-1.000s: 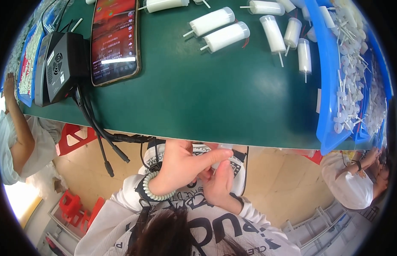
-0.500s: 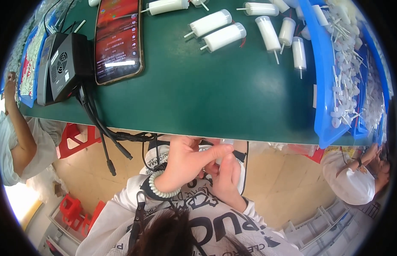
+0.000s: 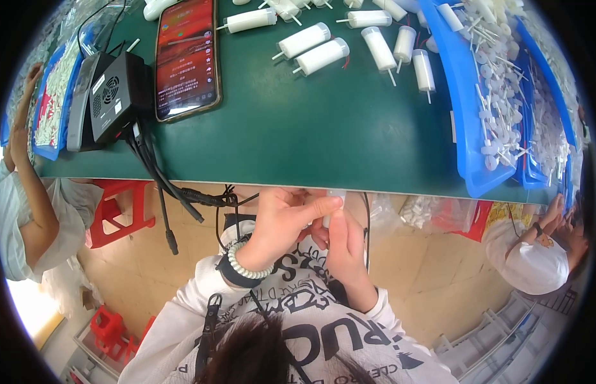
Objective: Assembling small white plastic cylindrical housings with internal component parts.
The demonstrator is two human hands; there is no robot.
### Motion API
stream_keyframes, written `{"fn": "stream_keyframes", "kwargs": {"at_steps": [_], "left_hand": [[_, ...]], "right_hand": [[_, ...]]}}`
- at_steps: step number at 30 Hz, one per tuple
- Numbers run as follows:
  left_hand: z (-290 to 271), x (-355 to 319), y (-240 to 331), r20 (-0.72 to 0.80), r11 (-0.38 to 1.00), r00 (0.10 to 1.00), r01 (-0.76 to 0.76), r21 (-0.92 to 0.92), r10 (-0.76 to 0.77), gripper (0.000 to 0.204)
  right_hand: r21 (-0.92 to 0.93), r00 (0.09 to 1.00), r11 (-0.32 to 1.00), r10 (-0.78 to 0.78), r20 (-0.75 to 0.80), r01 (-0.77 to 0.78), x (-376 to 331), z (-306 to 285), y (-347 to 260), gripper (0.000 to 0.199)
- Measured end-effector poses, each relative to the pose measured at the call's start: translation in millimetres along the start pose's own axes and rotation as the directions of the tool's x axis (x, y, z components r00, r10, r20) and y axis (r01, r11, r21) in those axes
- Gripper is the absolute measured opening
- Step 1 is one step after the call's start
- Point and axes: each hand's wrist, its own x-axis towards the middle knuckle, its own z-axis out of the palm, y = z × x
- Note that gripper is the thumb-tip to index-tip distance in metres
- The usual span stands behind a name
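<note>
We have a small whitish tube (image 3: 336, 192) pinched between our left hand (image 3: 280, 221) and our right hand (image 3: 346, 243), thumbs and fingers closed on it, just off the near edge of the green table (image 3: 311, 134). Farther out, we see white cylinders (image 3: 304, 40) with thin stems, a phone (image 3: 186, 70) toward the left, and a blue bin (image 3: 463, 150) of white parts (image 3: 499, 131) at right.
</note>
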Motion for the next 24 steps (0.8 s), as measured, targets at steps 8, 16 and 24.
{"fn": "stream_keyframes", "kwargs": {"at_steps": [8,16,24], "left_hand": [[-10,-4,-8,0.119,0.992,0.986,0.122,-0.037,-0.117,0.026],[2,-23,-5,0.192,0.994,0.981,0.05,-0.093,-0.032,0.026],[21,-42,4,0.166,0.994,0.985,-0.018,-0.11,0.036,0.022]], "right_hand": [[-0.063,0.986,0.987,-0.144,0.089,0.15,-12,-21,-10,0.026],[-0.747,0.797,0.487,-0.596,0.096,0.453,-29,-23,-21,0.02],[-0.765,0.717,0.432,-0.695,0.055,0.477,-45,-9,-35,0.018]]}}
